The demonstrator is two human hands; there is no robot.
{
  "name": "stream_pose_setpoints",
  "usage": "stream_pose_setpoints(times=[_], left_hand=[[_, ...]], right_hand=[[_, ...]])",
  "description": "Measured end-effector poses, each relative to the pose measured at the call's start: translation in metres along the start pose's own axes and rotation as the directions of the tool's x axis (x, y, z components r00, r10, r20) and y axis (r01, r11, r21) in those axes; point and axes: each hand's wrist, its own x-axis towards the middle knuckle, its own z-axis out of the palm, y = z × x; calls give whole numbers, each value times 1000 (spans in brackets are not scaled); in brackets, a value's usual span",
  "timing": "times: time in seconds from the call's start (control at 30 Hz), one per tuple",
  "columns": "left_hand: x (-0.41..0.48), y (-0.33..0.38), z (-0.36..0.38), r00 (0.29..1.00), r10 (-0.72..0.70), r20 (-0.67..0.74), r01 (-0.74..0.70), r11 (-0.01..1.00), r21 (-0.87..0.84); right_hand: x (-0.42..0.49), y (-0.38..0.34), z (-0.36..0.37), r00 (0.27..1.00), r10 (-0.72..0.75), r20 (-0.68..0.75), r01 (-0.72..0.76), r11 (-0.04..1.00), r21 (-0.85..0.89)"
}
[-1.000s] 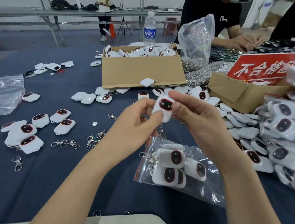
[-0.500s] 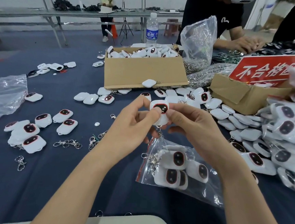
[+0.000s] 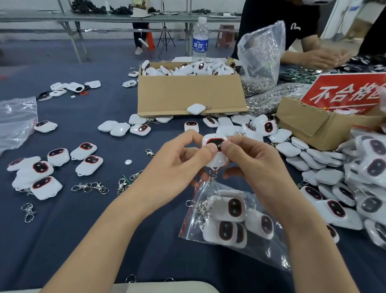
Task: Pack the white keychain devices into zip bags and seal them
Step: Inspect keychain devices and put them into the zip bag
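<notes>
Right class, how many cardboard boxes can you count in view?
2. One cardboard box sits mid-table, full of white devices; the second box is at the right, holding a red sign. Others may be hidden.

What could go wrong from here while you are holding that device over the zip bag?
The held device, pinched between the left hand and right hand, trails a key ring that might snag the mouth of the zip bag. The bag already holds several devices, so it may resist sealing.

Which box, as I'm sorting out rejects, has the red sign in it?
The right box: the red sign stands in it. The centre box is heaped with white devices and has no sign.
</notes>
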Motion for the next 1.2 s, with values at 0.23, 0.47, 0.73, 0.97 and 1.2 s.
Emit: stream_pose_setpoints(times=[0.23, 0.47, 0.73, 0.97, 1.2], left_hand=[[1, -2, 2, 999, 32, 11, -32, 999, 10], [2, -8, 3, 992, 119, -33, -117, 991, 57], [2, -9, 2, 988, 148, -45, -142, 983, 116], [2, -7, 2, 990, 133, -37, -128, 984, 121], [2, -8, -2, 978, 183, -99, -160, 966, 202]], right_hand=[[0, 1, -2, 1000, -4, -12, 4, 1000, -18], [1, 2, 1, 1000, -22, -22, 22, 1000, 16], [0, 1, 1, 1000, -23, 3, 22, 999, 47], [1, 4, 0, 1000, -20, 4, 20, 1000, 22], [-1, 5, -4, 995, -86, 49, 86, 996, 12]])
